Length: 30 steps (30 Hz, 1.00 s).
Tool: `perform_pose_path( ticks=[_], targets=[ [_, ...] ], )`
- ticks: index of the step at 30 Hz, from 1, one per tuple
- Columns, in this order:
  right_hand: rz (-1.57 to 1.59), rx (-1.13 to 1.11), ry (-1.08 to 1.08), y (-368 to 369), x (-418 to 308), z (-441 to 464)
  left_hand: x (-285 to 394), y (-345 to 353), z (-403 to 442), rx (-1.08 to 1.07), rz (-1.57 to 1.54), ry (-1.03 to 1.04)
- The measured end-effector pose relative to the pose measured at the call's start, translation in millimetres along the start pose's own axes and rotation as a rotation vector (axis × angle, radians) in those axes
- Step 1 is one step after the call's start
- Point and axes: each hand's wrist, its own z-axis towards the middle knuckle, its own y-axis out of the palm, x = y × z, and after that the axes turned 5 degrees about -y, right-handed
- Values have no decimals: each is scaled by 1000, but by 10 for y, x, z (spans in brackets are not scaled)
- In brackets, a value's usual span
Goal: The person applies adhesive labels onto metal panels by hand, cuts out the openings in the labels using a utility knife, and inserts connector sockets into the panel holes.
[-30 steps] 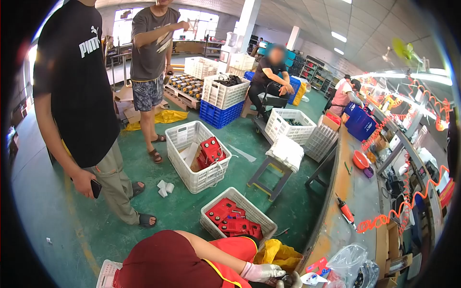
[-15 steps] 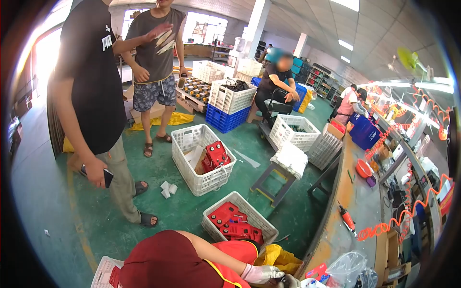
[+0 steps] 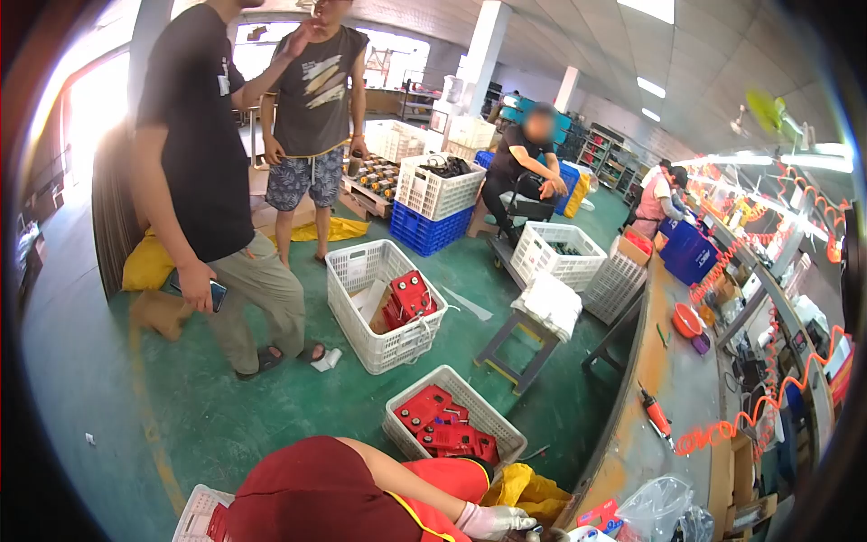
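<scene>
My left hand (image 3: 495, 521), in a whitish work glove with a pinkish cuff, is at the bottom edge, at the end of my bare forearm and maroon sleeve (image 3: 307, 492). Its fingers are bent together around a small, dark and partly shiny thing (image 3: 535, 533), mostly cut off by the frame. Under the forearm is a red apron (image 3: 452, 476) with yellow trim. Just beyond the hand lies a crumpled yellow sack (image 3: 522, 490). No part of my right hand shows.
White crates (image 3: 456, 384) (image 3: 372, 348) hold red tool-like housings (image 3: 442, 425). A stool (image 3: 519, 350) bears white cloth. On the bench (image 3: 623, 434) lie a red power screwdriver (image 3: 657, 417) on a coiled hose and a plastic bag (image 3: 652, 506). Two people (image 3: 212, 181) (image 3: 316, 117) stand left; another (image 3: 524, 167) sits behind.
The two standing people have shifted right; the nearer one's raised hand is now near the face. My left hand has moved slightly down and right.
</scene>
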Motion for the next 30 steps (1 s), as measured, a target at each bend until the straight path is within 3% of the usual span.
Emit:
perform_pose_path(
  ticks=[3,4,6,7,9,10,13,15,17,19,20,25,30],
  targets=[
    [-7,-50,184,6,-28,14,2,-30,-16,-1,63,-42],
    [-5,-48,181,9,54,27,-120,-124,19,97,71,-61],
    [-81,-51,-239,53,310,66,-171,-167,25,213,117,-72],
    [-80,-49,-237,103,311,40,-167,-153,11,212,118,-74],
    [161,188,-4,226,279,-53,-141,-105,-26,139,-90,-139],
    [227,85,195,198,280,-29,-108,-77,-33,134,-88,-145],
    [-41,-14,289,-47,-274,-42,-102,-100,-5,31,107,-116],
    [-40,41,184,59,121,-99,-391,-333,110,41,646,106],
    [-51,-20,-2,68,343,-117,-443,-323,102,40,657,57],
    [-58,-25,-42,51,171,-216,-349,-95,-19,99,81,-157],
    [-40,15,-24,27,26,-226,-721,-176,139,-35,-364,-102],
    [5,128,315,-31,-311,-325,-655,-67,18,5,-502,-250],
    [-15,73,233,-103,-340,-347,-621,-78,2,-51,-516,-289]
  ],
)
